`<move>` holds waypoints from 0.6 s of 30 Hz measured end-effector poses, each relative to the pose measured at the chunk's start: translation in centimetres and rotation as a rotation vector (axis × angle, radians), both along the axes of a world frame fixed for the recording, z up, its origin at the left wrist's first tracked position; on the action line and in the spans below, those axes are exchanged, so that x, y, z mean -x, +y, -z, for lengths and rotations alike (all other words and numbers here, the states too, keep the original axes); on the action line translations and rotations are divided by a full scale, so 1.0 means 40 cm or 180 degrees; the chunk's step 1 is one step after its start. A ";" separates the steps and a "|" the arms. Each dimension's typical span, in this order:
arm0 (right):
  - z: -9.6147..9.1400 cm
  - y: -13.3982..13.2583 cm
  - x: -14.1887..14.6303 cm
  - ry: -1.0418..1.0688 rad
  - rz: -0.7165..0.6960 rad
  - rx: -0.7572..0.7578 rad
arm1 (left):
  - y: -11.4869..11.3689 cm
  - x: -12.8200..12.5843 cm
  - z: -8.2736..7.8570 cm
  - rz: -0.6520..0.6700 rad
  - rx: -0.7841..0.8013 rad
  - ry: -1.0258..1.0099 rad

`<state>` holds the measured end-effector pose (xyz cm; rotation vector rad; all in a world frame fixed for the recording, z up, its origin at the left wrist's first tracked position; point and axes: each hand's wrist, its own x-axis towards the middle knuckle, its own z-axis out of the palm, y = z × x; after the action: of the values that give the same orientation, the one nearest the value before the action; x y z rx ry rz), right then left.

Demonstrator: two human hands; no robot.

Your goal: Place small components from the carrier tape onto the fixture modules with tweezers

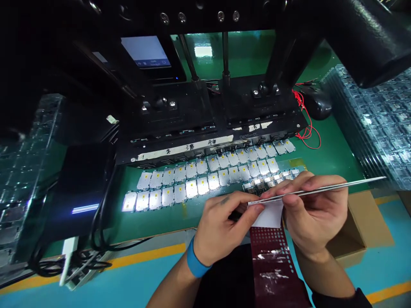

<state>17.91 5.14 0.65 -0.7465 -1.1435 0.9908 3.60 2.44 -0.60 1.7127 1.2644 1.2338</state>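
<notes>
We see hands together: right hand (316,214) pinching steel tweezers (324,190), left hand (221,229) clamped on white sheet (266,216); slip could send tips into yellow-dotted modules (205,182).

Hard overhead light burns white glare onto the metal modules (129,202) in front of the black test fixture (180,111) and sparkles across the stacked clear trays (369,128) to its right. Behind it, a lamp reflection (203,51) shines on the green mat (247,55); above it, deep shadow hides detail, and wide-angle distortion bows the edges.
</notes>
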 end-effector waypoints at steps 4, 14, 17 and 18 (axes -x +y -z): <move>0.000 0.001 0.000 -0.0028 0.0014 -0.0017 | -0.001 0.000 -0.001 0.0004 -0.0024 0.0001; 0.006 0.001 -0.013 0.0009 -0.0061 -0.0157 | -0.003 0.004 -0.003 0.0031 0.0015 0.0068; 0.014 0.022 -0.053 0.0000 0.0186 -0.0198 | -0.008 0.009 0.000 0.0127 -0.0106 0.0147; 0.015 0.034 -0.070 -0.0067 0.0328 -0.0170 | -0.010 0.011 0.001 0.0242 -0.0180 0.0216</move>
<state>20.71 6.48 0.04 -0.7669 -1.1342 0.8647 3.15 2.06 -0.63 1.8399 1.2024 1.1864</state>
